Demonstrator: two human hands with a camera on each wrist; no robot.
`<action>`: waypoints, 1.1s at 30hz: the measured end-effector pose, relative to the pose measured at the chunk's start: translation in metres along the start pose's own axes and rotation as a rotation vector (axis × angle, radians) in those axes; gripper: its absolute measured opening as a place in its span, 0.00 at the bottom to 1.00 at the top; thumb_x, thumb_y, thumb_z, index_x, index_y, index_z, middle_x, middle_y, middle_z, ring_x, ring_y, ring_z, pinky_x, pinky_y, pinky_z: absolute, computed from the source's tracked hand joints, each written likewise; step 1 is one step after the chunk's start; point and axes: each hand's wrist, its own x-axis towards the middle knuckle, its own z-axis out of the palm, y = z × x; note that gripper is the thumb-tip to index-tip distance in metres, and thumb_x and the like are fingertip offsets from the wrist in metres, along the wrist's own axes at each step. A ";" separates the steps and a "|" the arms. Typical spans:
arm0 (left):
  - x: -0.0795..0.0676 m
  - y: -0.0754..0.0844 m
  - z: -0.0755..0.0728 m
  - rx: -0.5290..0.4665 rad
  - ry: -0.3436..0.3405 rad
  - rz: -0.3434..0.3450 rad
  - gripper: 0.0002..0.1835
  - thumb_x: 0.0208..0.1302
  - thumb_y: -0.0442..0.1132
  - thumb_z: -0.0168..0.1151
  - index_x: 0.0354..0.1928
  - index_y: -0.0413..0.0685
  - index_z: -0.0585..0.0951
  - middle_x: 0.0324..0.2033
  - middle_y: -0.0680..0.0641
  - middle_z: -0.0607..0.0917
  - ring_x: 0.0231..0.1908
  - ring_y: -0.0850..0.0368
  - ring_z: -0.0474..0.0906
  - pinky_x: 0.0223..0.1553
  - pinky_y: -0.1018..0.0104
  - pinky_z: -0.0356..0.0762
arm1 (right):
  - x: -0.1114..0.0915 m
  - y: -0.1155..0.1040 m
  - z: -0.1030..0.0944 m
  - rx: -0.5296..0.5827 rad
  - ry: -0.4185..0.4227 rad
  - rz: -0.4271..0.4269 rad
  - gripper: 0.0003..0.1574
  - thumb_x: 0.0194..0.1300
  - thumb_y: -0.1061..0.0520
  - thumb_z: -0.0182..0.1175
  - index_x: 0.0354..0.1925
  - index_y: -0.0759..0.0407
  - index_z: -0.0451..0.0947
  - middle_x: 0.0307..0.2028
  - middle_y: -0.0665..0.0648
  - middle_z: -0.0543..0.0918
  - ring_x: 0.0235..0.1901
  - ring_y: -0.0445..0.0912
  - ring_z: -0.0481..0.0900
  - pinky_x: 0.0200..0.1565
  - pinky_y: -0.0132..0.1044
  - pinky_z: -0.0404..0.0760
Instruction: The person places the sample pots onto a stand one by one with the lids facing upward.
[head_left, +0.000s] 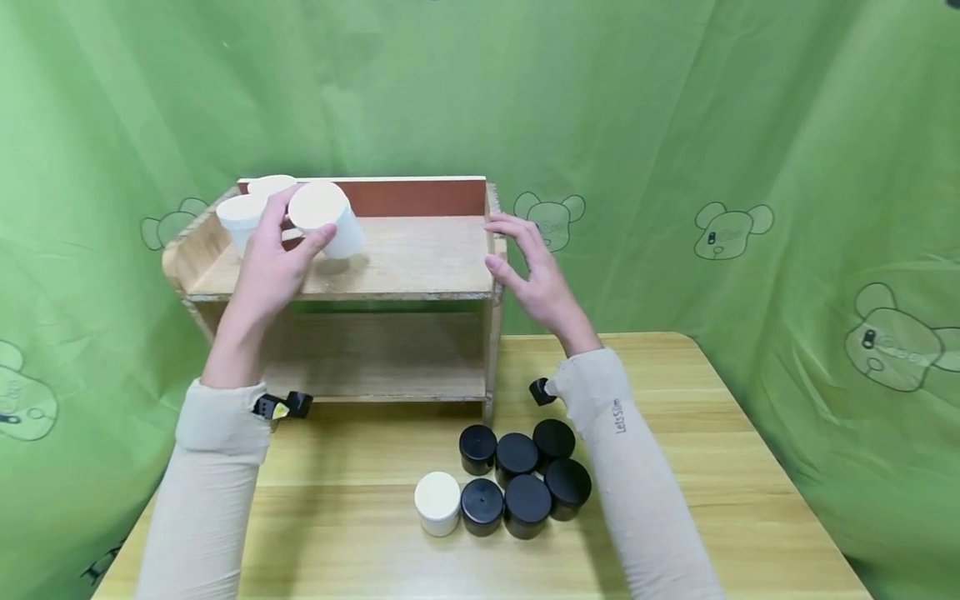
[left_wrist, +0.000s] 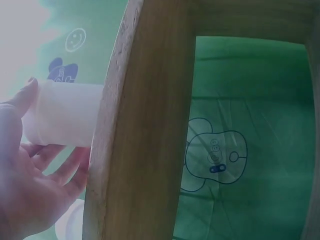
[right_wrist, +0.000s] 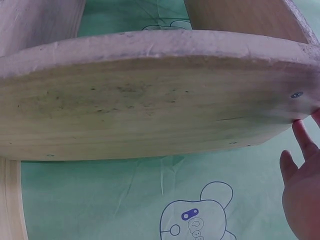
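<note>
My left hand (head_left: 272,265) grips a white lidded jar (head_left: 330,221) between thumb and fingers, at the left part of the wooden shelf's (head_left: 420,258) top board. The left wrist view shows the jar (left_wrist: 67,112) close by the shelf's edge; whether its base touches the board I cannot tell. Two other white jars (head_left: 238,215) stand at the top board's left end, partly hidden by the hand. With its fingers spread, my right hand (head_left: 536,279) touches the shelf's right side panel (right_wrist: 165,110) and holds nothing.
On the table (head_left: 360,542), in front of the shelf, a white jar (head_left: 438,504) stands beside several black lidded jars (head_left: 528,504). The shelf's lower board (head_left: 390,358) lies beneath the top one. A green curtain (head_left: 615,125) hangs behind and at the sides.
</note>
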 end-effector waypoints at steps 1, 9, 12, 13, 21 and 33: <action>0.003 0.001 0.001 0.007 0.006 -0.001 0.34 0.72 0.48 0.65 0.76 0.56 0.65 0.67 0.44 0.73 0.64 0.51 0.71 0.68 0.53 0.74 | 0.000 0.000 0.000 0.002 0.001 0.001 0.31 0.75 0.46 0.58 0.72 0.48 0.69 0.77 0.45 0.62 0.77 0.45 0.58 0.76 0.65 0.54; 0.022 0.000 0.008 0.079 0.029 -0.002 0.36 0.72 0.51 0.66 0.77 0.52 0.64 0.67 0.44 0.73 0.62 0.51 0.70 0.65 0.56 0.75 | -0.002 -0.014 -0.001 0.024 0.010 0.022 0.31 0.74 0.55 0.56 0.72 0.58 0.67 0.78 0.57 0.61 0.78 0.54 0.57 0.77 0.67 0.51; 0.027 -0.001 0.010 0.107 0.035 -0.019 0.38 0.72 0.52 0.65 0.78 0.52 0.62 0.69 0.43 0.73 0.64 0.51 0.70 0.66 0.56 0.75 | -0.005 -0.030 -0.003 0.036 0.005 0.030 0.30 0.74 0.56 0.55 0.71 0.61 0.67 0.77 0.61 0.61 0.77 0.56 0.57 0.77 0.66 0.51; 0.028 -0.001 0.010 0.113 0.038 -0.027 0.39 0.72 0.52 0.65 0.79 0.51 0.61 0.69 0.42 0.72 0.64 0.50 0.70 0.67 0.55 0.74 | -0.006 -0.035 -0.003 0.041 0.002 0.031 0.30 0.75 0.56 0.55 0.71 0.62 0.67 0.77 0.62 0.61 0.77 0.56 0.57 0.77 0.66 0.51; 0.038 -0.004 0.011 0.159 0.047 -0.087 0.43 0.74 0.53 0.62 0.81 0.48 0.54 0.74 0.38 0.67 0.70 0.47 0.67 0.73 0.53 0.66 | -0.006 -0.045 -0.001 0.061 0.005 0.018 0.30 0.74 0.56 0.54 0.70 0.64 0.67 0.77 0.63 0.61 0.77 0.56 0.57 0.77 0.66 0.51; 0.051 -0.010 0.011 0.242 0.048 -0.148 0.43 0.76 0.55 0.57 0.82 0.45 0.51 0.78 0.38 0.61 0.77 0.44 0.59 0.79 0.50 0.55 | -0.004 -0.040 0.001 0.058 0.013 0.006 0.31 0.73 0.55 0.54 0.70 0.65 0.66 0.77 0.64 0.60 0.78 0.57 0.56 0.77 0.67 0.50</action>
